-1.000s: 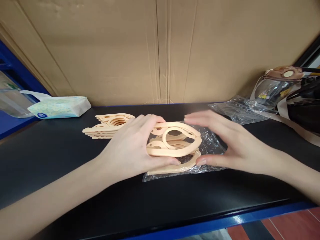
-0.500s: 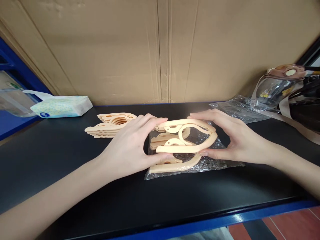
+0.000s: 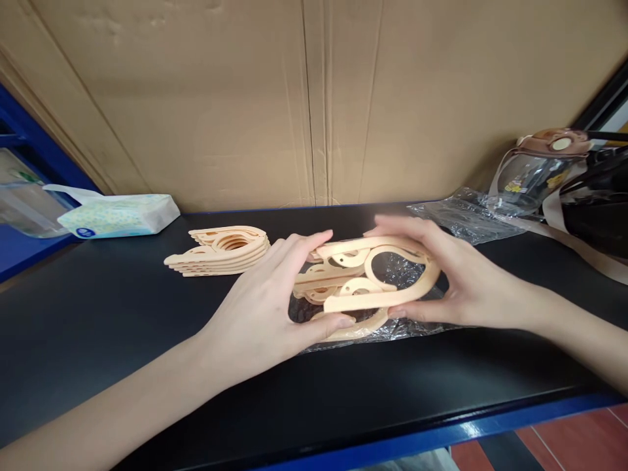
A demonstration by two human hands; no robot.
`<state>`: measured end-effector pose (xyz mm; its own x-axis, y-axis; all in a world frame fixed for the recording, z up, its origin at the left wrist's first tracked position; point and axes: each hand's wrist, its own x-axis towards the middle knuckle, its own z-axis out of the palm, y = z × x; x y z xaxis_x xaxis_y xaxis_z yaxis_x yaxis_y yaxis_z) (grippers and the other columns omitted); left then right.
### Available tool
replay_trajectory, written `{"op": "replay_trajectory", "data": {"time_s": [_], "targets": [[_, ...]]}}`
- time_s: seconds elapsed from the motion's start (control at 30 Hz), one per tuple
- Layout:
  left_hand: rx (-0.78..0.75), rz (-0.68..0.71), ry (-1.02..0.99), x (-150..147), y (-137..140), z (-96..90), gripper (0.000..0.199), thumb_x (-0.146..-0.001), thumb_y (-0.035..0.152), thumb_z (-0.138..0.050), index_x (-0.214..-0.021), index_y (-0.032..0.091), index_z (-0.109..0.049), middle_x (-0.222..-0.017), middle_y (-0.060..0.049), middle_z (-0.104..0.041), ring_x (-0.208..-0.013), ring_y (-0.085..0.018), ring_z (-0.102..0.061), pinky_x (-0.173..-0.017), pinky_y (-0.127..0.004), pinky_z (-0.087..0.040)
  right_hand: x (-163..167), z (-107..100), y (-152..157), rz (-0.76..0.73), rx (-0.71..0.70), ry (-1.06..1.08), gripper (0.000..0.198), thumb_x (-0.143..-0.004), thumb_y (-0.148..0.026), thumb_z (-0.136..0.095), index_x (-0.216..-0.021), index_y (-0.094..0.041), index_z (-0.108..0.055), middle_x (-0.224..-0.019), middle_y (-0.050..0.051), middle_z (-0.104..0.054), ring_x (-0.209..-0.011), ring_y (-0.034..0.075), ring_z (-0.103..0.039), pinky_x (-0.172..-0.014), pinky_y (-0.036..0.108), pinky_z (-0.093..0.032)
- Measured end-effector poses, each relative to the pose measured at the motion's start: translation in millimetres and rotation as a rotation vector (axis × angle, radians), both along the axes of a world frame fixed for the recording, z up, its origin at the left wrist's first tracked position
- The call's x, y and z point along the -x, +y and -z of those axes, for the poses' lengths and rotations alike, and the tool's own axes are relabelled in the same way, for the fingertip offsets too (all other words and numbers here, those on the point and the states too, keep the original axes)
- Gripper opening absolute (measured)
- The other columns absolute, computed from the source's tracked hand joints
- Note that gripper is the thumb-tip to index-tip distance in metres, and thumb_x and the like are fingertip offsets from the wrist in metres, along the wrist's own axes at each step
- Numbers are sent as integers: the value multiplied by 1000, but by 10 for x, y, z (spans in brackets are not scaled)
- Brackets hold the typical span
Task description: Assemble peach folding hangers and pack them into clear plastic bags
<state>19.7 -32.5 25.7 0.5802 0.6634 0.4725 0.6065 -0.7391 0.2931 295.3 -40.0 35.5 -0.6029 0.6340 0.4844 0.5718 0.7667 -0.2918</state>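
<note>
A beige folding clothes hanger (image 3: 360, 301), folded up, is held between both hands just above the shelf top. My left hand (image 3: 260, 304) grips its left end, thumb along the near arm and fingers at the far arm. Around its curved right end my right hand (image 3: 471, 278) closes, the thumb on the near side. Under it, more beige hangers (image 3: 318, 281) lie in or on a clear plastic bag (image 3: 407, 332), partly hidden by the held one. Beyond my left hand sits a neat stack of folded hangers (image 3: 220, 261).
A tissue pack (image 3: 122, 216) lies at the back left. Another clear plastic bag (image 3: 466, 212) lies back right, by a drinking bottle (image 3: 532, 173) with a strap and a black bag (image 3: 603, 203). Cardboard (image 3: 220, 104) stands behind the black shelf top (image 3: 343, 399).
Both hands have shifted the held hanger slightly right and tilted it, and it looks nearer the camera. The camera view has moved a little. The stack is unchanged.
</note>
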Motion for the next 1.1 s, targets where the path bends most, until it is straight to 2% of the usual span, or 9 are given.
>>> {"op": "replay_trajectory", "data": {"time_s": [0.1, 0.17, 0.27, 0.4, 0.47, 0.57, 0.73, 0.97, 1.1], "targets": [[78, 17, 85, 67, 89, -4, 88, -86, 65, -63, -155, 26, -23, -146, -10, -47, -132, -31, -48, -106, -49, -46, -240, -119, 99, 93, 119, 9, 95, -81, -51, -75, -157, -32, -20, -139, 11, -55, -131, 33, -53, -111, 50, -45], [127, 42, 140, 120, 152, -3, 91, -86, 68, -60, -156, 25, -21, -156, -10, -38, -141, -33, -40, -113, -51, -41, -472, -208, 186, 174, 224, 4, 97, -83, -50, -72, -159, -31, -15, -139, 13, -54, -131, 32, -53, -107, 45, -49], [197, 78, 237, 179, 224, 7, 93, -87, 71, -56, -157, 24, -17, -165, -9, -25, -151, -32, -26, -121, -53, -31, -816, -311, 292, 268, 413, -26, 99, -81, -48, -74, -159, -35, -15, -145, 13, -52, -123, 29, -61, -98, 37, -55], [301, 107, 317, 198, 253, 25, 96, -87, 75, -52, -159, 24, -14, -168, -7, -13, -155, -30, -12, -124, -53, -24, -1036, -365, 323, 301, 518, -193, 96, -77, -48, -76, -156, -40, -24, -149, 9, -50, -130, 32, -56, -96, 36, -55], [344, 110, 331, 194, 247, 31, 97, -86, 76, -51, -160, 25, -13, -169, -6, -10, -155, -31, -9, -125, -54, -21, -1023, -360, 304, 308, 556, -274, 98, -74, -49, -78, -156, -41, -26, -152, 7, -47, -133, 32, -52, -101, 36, -52], [400, 102, 352, 187, 237, 34, 99, -86, 77, -51, -160, 27, -9, -169, -4, -7, -155, -32, -6, -125, -55, -18, -910, -329, 272, 294, 600, -318, 101, -75, -52, -76, -158, -41, -20, -150, 6, -48, -133, 32, -53, -104, 36, -50], [428, 123, 348, 169, 252, 43, 98, -88, 75, -51, -160, 25, -8, -169, -7, -8, -155, -32, -6, -125, -54, -18, -625, -206, 262, 152, 664, -205, 98, -80, -54, -73, -158, -39, -17, -140, 5, -54, -126, 29, -57, -105, 37, -50], [382, 191, 318, 165, 267, 69, 95, -91, 70, -53, -160, 21, -10, -168, -9, -12, -154, -28, -14, -125, -46, -24, -272, 129, 306, -11, 543, -58, 101, -79, -54, -74, -159, -32, -17, -140, 10, -53, -130, 29, -52, -111, 47, -43], [380, 172, 282, 166, 252, 62, 94, -89, 70, -55, -159, 22, -13, -167, -11, -17, -154, -31, -16, -124, -50, -24, -290, 125, 320, -19, 519, -63, 103, -77, -52, -77, -159, -32, -18, -138, 10, -56, -129, 29, -54, -109, 48, -44]]}}
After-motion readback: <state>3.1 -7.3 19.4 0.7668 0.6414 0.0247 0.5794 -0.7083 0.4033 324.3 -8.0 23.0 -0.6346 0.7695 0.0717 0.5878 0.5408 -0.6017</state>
